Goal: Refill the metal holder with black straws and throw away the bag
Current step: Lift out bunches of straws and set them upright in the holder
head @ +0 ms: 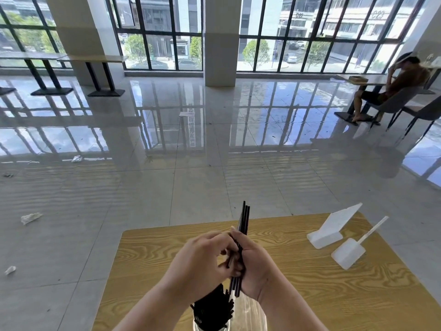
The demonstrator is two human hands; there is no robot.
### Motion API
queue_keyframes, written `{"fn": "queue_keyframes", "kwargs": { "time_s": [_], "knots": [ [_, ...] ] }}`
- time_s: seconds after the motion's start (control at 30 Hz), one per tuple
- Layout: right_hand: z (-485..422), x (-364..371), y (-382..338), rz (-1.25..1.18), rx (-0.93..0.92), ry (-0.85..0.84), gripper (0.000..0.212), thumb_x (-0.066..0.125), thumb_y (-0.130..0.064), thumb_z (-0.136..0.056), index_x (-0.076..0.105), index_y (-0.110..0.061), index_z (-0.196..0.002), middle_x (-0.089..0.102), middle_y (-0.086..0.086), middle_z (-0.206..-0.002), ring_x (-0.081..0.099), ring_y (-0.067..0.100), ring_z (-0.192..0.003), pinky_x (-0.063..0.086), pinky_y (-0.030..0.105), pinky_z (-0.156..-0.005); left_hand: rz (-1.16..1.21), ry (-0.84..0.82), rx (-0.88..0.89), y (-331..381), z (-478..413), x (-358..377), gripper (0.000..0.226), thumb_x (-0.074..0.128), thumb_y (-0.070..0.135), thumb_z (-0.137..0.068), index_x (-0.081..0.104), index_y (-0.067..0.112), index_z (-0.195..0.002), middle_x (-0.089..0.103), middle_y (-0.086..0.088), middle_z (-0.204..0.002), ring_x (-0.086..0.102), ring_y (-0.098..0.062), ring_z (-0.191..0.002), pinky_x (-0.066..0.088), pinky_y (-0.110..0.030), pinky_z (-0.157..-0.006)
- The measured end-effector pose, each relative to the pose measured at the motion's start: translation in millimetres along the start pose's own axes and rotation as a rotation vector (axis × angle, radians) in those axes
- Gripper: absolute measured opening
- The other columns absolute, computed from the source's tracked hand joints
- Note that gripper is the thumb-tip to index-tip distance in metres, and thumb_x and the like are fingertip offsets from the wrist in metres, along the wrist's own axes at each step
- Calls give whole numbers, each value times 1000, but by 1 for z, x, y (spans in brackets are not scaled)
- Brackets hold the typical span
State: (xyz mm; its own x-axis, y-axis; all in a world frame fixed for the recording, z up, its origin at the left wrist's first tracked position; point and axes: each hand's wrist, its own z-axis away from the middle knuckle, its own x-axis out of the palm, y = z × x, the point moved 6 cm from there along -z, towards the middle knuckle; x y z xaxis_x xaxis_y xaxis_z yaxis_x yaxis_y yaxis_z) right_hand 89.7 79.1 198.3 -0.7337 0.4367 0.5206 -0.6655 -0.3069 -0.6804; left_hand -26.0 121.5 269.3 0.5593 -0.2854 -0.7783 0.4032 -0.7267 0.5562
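Several black straws (243, 225) stand nearly upright in a small bundle above the wooden table (298, 278), pinched between both hands just above the metal holder (210, 323), which sits at the table's near edge and is already crowded with more black straws. Thin, light and smooth, the straws look stiff enough to stay straight but apt to slide against one another or fan out; a hold around the middle of the bundle, where the hands meet now, seems the safest place to keep them gathered. The right hand (256, 268) is curled closed around the bundle, fingers wrapped across its mid-length with the lower ends poking out below the palm. The left hand (202, 259) presses in from the other side, fingers bent and touching the same straws, apparently squaring them up; whether it grips them fully cannot be told. A clear plastic bag (248, 311) lies crumpled just to the right of the holder, under the right wrist. Farther right of the holder, well apart, a white sign stand (331, 228) and a white scoop (350, 252) rest on the table.
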Motion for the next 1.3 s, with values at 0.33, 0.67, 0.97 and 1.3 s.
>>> {"fn": "queue_keyframes", "kwargs": {
  "time_s": [0.33,0.67,0.97,1.3],
  "knots": [
    [15,15,12,-31,68,-220,28,67,-27,-97,66,-3,-111,62,14,-80,57,24,-57,50,36,-54,456,-47,-562,-34,-9,-13,58,75,78,-79,69,38,-120,78,14,-108,74,1,-89,61,-29,-88],
    [28,37,17,142,69,-417,24,71,-25,-98,65,-4,-107,64,17,-79,64,25,-54,52,35,-54,927,-122,-742,-33,-8,0,12,80,16,-96,80,8,-86,73,-4,-73,67,-13,-60,54,-22,-56],
    [31,39,23,203,85,-519,22,68,-25,-101,73,-5,-108,69,10,-75,67,19,-55,55,31,-54,868,-123,-757,-40,-6,-1,16,81,23,-93,79,10,-84,73,-10,-71,45,-16,-40,34,-23,-35],
    [30,22,37,352,207,-506,19,61,-18,-107,74,-4,-106,68,8,-73,63,15,-51,51,27,-50,881,233,-715,-63,-15,-19,19,79,27,-95,85,27,-78,69,3,-70,62,-16,-71,54,-36,-76]
  ]
}}
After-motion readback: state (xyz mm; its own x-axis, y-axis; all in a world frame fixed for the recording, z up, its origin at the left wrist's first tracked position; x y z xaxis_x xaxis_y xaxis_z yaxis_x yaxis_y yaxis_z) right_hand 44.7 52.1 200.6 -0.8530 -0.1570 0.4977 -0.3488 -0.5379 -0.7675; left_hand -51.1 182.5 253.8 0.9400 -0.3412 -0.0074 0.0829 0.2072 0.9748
